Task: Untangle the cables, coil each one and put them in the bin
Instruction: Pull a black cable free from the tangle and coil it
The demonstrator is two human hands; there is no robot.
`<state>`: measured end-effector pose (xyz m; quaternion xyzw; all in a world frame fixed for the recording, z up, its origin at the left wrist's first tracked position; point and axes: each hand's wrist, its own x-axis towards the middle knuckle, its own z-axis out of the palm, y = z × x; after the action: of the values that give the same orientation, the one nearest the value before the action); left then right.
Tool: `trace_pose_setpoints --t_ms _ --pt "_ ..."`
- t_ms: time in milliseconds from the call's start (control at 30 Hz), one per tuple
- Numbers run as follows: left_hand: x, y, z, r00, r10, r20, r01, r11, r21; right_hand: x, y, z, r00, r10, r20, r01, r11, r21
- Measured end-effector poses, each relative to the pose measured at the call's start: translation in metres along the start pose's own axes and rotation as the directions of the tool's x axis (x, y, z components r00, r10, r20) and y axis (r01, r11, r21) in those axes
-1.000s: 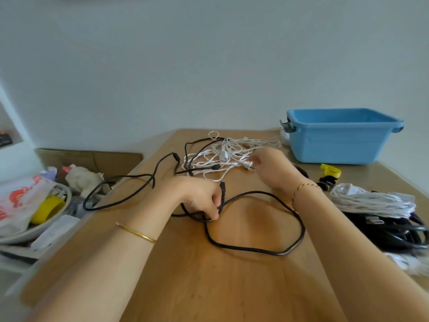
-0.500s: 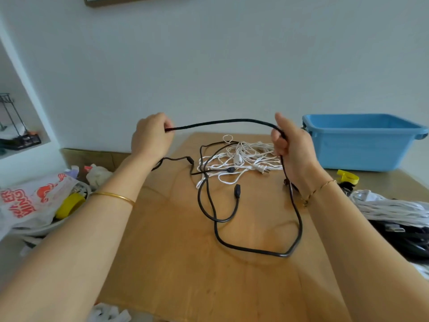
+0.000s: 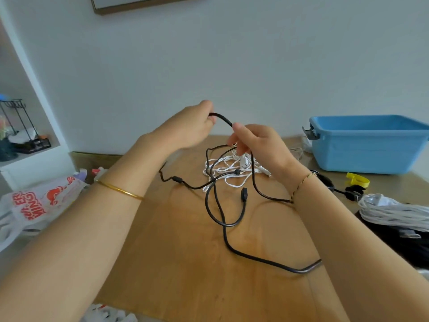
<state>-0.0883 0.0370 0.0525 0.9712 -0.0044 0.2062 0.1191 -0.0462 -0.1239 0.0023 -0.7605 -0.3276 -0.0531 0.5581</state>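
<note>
Both my hands are up off the counter (image 3: 181,270), close together but not touching, at about twelve o'clock. My left hand (image 3: 188,129) has its fingers curled round the black cable (image 3: 234,252), and my right hand (image 3: 257,145) pinches the same cable between thumb and fingers, so a short arch of it spans the gap between them. From my right hand the cable drops to the wood, loops in the middle and runs out towards five o'clock, where it slips under my right forearm. Its plug (image 3: 243,192) lies at the centre of the loops. Another black stretch trails off towards ten o'clock and passes behind my left forearm. The white cable (image 3: 222,168) lies in a tangle at twelve o'clock, below my hands, with black strands crossing it. The widest bare wood is at six o'clock, between my forearms, reaching down to the near edge. The left edge of the counter runs from ten to seven o'clock, and beyond it at nine sits a printed plastic bag (image 3: 41,203). The right side is crowded: a white coil (image 3: 394,212) at three o'clock lies on dark cables, with a yellow clip (image 3: 357,180) just behind it. The blue bin (image 3: 371,147) stands at two o'clock on the far right of the counter, its top open; its wall hides the inside from me.
</note>
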Motion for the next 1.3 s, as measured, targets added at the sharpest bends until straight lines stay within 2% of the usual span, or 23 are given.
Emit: trace_pose_setpoints --t_ms 33,67,100,133,167,200,267,333,367,433,500,600,700,767,833,867,900,933,1000,1067,1133,1233,1300 --pt "-0.001 -0.002 -0.002 0.994 -0.056 0.095 0.073 0.98 -0.186 0.0 0.003 0.0 0.999 0.002 -0.036 0.0 0.999 0.038" --pt "-0.004 -0.005 -0.005 0.966 -0.095 0.239 0.191 0.888 -0.418 0.0 0.005 -0.001 0.997 0.024 -0.079 -0.016 0.994 0.105" --pt "-0.007 -0.008 -0.006 0.922 -0.085 0.378 0.318 0.723 -0.613 0.0 0.008 -0.002 0.992 0.06 -0.114 -0.039 0.983 0.179" --pt "-0.008 -0.014 -0.003 0.886 -0.063 0.46 0.412 0.564 -0.716 -0.001 0.008 -0.004 0.986 0.1 -0.13 -0.063 0.964 0.257" --pt "-0.007 -0.022 0.007 0.865 -0.09 0.493 0.469 0.493 -0.733 0.0 0.009 -0.004 0.983 0.135 -0.128 -0.086 0.94 0.331" --pt "-0.007 -0.028 0.019 0.842 -0.162 0.515 0.521 0.494 -0.696 0.0 0.009 -0.004 0.98 0.164 -0.115 -0.107 0.913 0.393" --pt "-0.009 -0.035 0.05 0.784 -0.313 0.537 0.603 0.591 -0.536 0.002 0.01 -0.004 0.974 0.207 -0.096 -0.141 0.876 0.461" --pt "-0.008 -0.035 0.076 0.735 -0.343 0.585 0.627 0.671 -0.396 0.003 0.011 -0.005 0.966 0.243 -0.088 -0.178 0.873 0.455" --pt "-0.008 -0.035 0.084 0.743 -0.327 0.584 0.578 0.754 -0.312 0.004 0.012 -0.006 0.963 0.259 -0.081 -0.199 0.877 0.437" --pt "-0.003 -0.034 0.096 0.818 -0.244 0.521 0.357 0.926 -0.126 0.006 0.015 -0.008 0.959 0.281 -0.049 -0.241 0.891 0.383" --pt "-0.001 -0.032 0.1 0.896 -0.165 0.413 0.192 0.981 -0.024 0.007 0.019 -0.012 0.957 0.29 0.0 -0.276 0.911 0.305" --pt "0.005 -0.035 0.1 0.949 -0.165 0.27 0.184 0.982 -0.048 0.007 0.026 -0.019 0.958 0.283 0.045 -0.285 0.955 0.085" --pt "0.017 -0.042 0.082 0.971 -0.237 0.023 0.234 0.929 -0.286 0.009 0.028 -0.029 0.95 0.288 0.122 -0.245 0.928 -0.28" --pt "0.026 -0.043 0.058 0.939 -0.334 -0.076 0.239 0.798 -0.554 0.012 0.027 -0.034 0.898 0.367 0.242 -0.149 0.772 -0.618" --pt "0.033 -0.038 0.031 0.906 -0.416 -0.084 0.2 0.593 -0.78 0.015 0.029 -0.032 0.843 0.457 0.283 -0.005 0.533 -0.846" --pt "0.035 -0.034 0.019 0.898 -0.434 -0.072 0.173 0.5 -0.848 0.017 0.028 -0.03 0.867 0.427 0.256 0.022 0.481 -0.876" --pt "0.037 -0.029 0.009 0.896 -0.441 -0.056 0.151 0.422 -0.894 0.019 0.026 -0.027 0.911 0.355 0.209 0.001 0.505 -0.863" --pt "0.039 -0.025 0.001 0.896 -0.443 -0.033 0.137 0.347 -0.928 0.02 0.024 -0.023 0.954 0.261 0.147 -0.042 0.602 -0.797" --pt "0.041 -0.015 -0.011 0.892 -0.452 0.015 0.114 0.192 -0.975 0.022 0.018 -0.014 0.992 0.122 0.043 -0.08 0.841 -0.535" --pt "0.04 -0.006 -0.017 0.88 -0.471 0.066 0.1 0.049 -0.994 0.022 0.01 -0.004 0.991 0.116 0.068 -0.098 0.968 -0.23" --pt "0.039 0.002 -0.019 0.869 -0.478 0.128 0.091 -0.1 -0.991 0.018 0.001 0.007 0.986 0.105 0.131 -0.106 0.994 0.007" --pt "0.034 0.013 -0.017 0.859 -0.462 0.223 0.079 -0.311 -0.947 0.016 -0.003 0.017 0.994 0.047 0.094 -0.063 0.983 0.174" --pt "0.034 0.014 -0.01 0.849 -0.461 0.258 0.105 -0.331 -0.938 0.016 -0.001 0.017 0.998 0.056 -0.004 -0.053 0.954 0.294"
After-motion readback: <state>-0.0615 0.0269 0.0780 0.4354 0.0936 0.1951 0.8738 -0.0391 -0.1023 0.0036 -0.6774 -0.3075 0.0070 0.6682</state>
